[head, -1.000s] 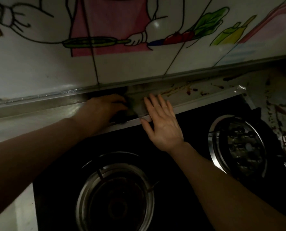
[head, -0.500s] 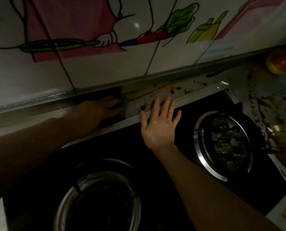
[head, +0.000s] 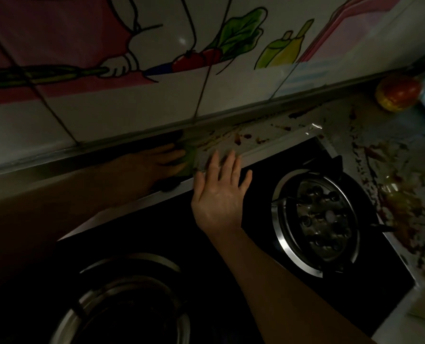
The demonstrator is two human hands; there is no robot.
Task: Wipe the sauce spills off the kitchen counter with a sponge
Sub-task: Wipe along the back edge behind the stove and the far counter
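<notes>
Left burner [head: 122, 306] is seen near left, dark. Left hand [head: 156, 162] is laid on the green sponge [head: 188, 157], on the counter [head: 335, 120] strip between wall and stove [head: 169, 232]. Whether its fingers are curled round the sponge cannot be told: too dark. Right hand [head: 221, 192] is pressed flat just beside the sponge, fingers spread, on the stove's far edge. Sauce spills [head: 238, 139] are smeared further right along the strip and thickly right of the right burner [head: 323, 219].

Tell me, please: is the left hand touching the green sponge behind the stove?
Touching. In the head view the left hand lays its fingers over the sponge, and no gap shows between them.
</notes>
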